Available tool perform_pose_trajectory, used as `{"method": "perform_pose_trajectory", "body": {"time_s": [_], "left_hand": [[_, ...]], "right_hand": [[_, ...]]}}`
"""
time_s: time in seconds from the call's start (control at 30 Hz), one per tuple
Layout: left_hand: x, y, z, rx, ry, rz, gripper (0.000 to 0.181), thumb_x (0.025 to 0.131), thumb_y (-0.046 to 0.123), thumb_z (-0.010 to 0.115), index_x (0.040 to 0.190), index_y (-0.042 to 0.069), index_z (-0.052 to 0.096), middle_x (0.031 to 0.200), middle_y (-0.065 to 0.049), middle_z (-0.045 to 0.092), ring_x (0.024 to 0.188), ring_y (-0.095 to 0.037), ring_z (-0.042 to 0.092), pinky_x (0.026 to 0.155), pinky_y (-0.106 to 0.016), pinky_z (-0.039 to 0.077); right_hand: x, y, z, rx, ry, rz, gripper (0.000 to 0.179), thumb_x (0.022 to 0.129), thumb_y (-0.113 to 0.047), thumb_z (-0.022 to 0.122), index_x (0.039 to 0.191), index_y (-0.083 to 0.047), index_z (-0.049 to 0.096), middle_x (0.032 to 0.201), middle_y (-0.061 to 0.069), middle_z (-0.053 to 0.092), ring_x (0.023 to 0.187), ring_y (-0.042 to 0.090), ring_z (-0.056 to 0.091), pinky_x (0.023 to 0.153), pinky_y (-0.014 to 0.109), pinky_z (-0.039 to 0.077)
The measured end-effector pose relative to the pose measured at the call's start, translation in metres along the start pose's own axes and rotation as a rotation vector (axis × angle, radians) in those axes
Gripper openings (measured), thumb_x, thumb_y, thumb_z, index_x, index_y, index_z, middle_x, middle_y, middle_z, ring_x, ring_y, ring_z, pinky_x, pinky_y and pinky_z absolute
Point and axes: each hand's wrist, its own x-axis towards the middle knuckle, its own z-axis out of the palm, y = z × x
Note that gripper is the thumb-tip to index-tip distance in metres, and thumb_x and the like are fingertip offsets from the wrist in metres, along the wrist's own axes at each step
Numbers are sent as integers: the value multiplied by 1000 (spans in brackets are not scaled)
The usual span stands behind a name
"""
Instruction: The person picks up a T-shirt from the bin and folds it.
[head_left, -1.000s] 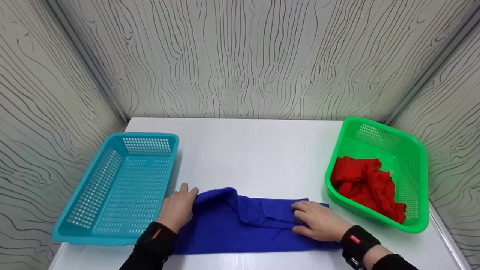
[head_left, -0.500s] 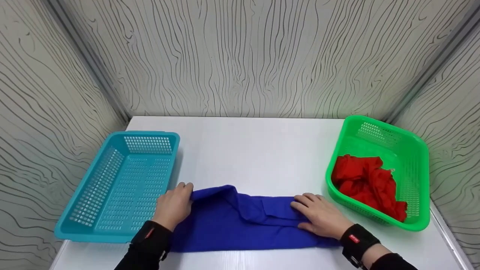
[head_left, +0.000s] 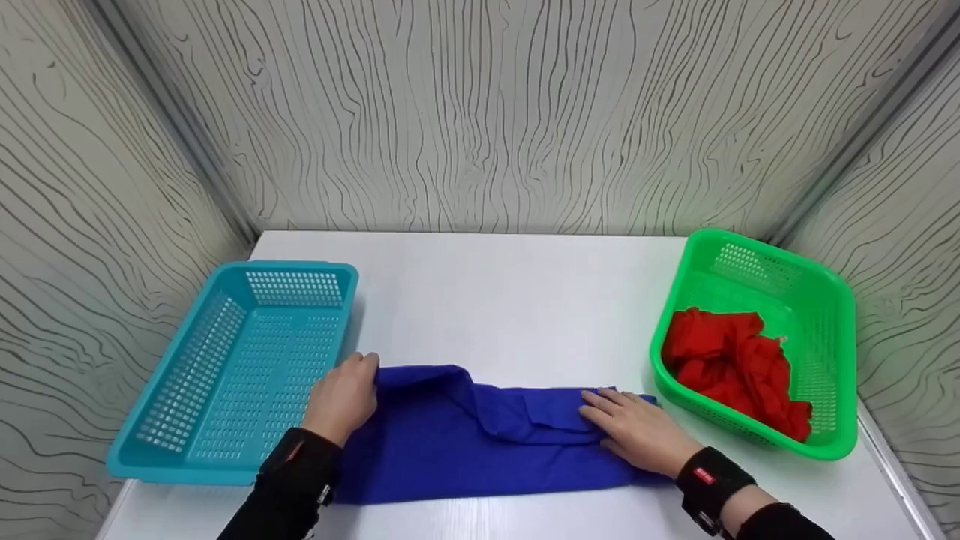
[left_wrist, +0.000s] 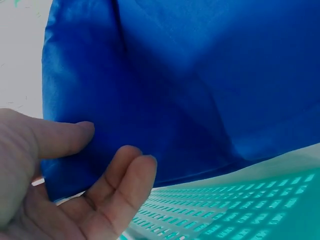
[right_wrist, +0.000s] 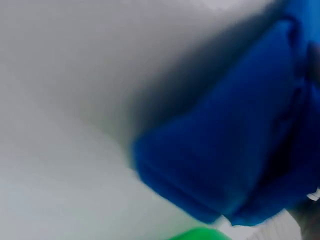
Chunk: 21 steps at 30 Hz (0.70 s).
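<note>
A folded blue cloth lies across the front of the white table, wider than it is deep, with a rumpled layer along its far side. At its left end my left hand pinches the far corner and holds that edge slightly raised. In the left wrist view the thumb lies over the blue fabric, with other fingers curled at its edge. My right hand rests on the right end, fingers extended over the layered part. The right wrist view shows blurred blue fabric; that hand is mostly out of sight there.
A teal perforated basket stands at the left, close to my left hand, with nothing in it. At the right a green basket holds crumpled red cloth. Patterned walls enclose the table's back and sides.
My left hand has moved slightly left and away from me, drawing the cloth's far left corner along and raising it. My right hand's fingers have straightened and lie flatter on the cloth.
</note>
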Motion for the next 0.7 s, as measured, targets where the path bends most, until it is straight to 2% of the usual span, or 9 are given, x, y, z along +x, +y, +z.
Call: {"method": "perform_pose_trajectory", "body": {"time_s": [0.1,0.17,0.3,0.37,0.43,0.57,0.63,0.7], "left_hand": [[2,-1,-1,-6,-20,-14,12,81,3,65,87,6,56,81,-11,60,66,-34,61,50,-46,46],[3,-2,-2,-7,-32,-25,12,81,4,65,88,7,56,82,-11,61,68,-34,62,51,-47,47],[7,-4,-3,-18,-54,-43,11,82,6,65,88,7,56,83,-11,62,70,-36,63,53,-48,47],[9,-4,-4,-27,-70,-54,9,83,8,65,88,7,57,84,-12,62,70,-36,63,54,-48,48],[11,-4,-5,-37,-82,-59,8,84,8,64,89,6,58,84,-12,62,72,-36,64,54,-48,48],[13,-3,-6,-38,-97,-64,8,86,9,63,92,5,59,85,-13,62,74,-37,64,55,-49,48],[13,-2,-5,-31,-99,-62,9,86,10,63,92,5,59,85,-13,62,75,-37,64,55,-49,48],[13,-1,-5,-26,-96,-58,9,86,10,64,92,5,59,85,-13,63,74,-36,65,55,-49,48]], "right_hand": [[1,1,2,14,90,31,39,79,-16,74,117,-13,66,121,9,69,108,27,68,86,41,56],[3,3,2,85,136,73,32,81,-13,73,113,-13,68,113,6,72,102,24,70,84,38,57],[10,6,-2,265,141,203,17,88,-16,68,104,-15,72,101,-2,75,93,16,72,80,34,58],[14,6,-4,293,116,240,13,90,-18,66,101,-16,72,97,-4,75,90,15,72,80,34,57],[16,5,-6,261,69,236,18,89,-22,67,104,-15,72,103,0,75,96,19,72,83,37,57],[17,-4,-5,105,-30,154,42,84,-35,71,119,-12,66,125,10,67,116,31,64,95,47,52],[17,-9,-1,16,-36,120,47,83,-37,72,121,-11,64,126,11,66,117,33,63,95,49,51],[17,-12,3,-68,13,94,41,82,-32,73,116,-11,66,121,11,69,110,31,66,91,47,53]]}}
